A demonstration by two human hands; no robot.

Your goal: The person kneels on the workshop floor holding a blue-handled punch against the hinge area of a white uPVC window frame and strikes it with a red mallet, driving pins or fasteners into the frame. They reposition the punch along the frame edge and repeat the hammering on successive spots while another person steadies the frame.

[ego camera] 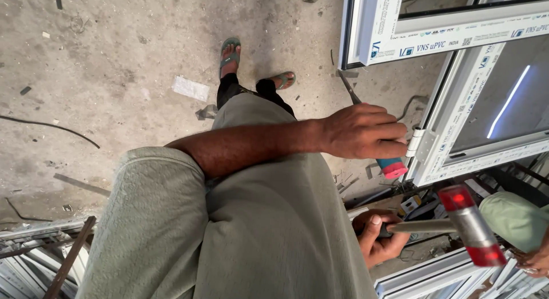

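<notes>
Left hand (pixel 363 131) wrapped around chisel (pixel 392 166), covering most of handle, blade tip hard to see near white window frame (pixel 457 121). Right hand (pixel 377 236) closed on hammer (pixel 472 224) below, head blurred.

The left hand (pixel 363 131) covers most of the blue-and-pink-handled tool (pixel 390 166), leaving only its pink butt and a thin dark blade above the knuckles. Below that hand, the red-faced metal mallet (pixel 472 226) is blurred, its grip buried in the right hand (pixel 378 236). Right of the mallet, another person's green sleeve (pixel 514 219) is cut off by the frame edge. The white plastic window frame (pixel 457 30) also runs out of view.
</notes>
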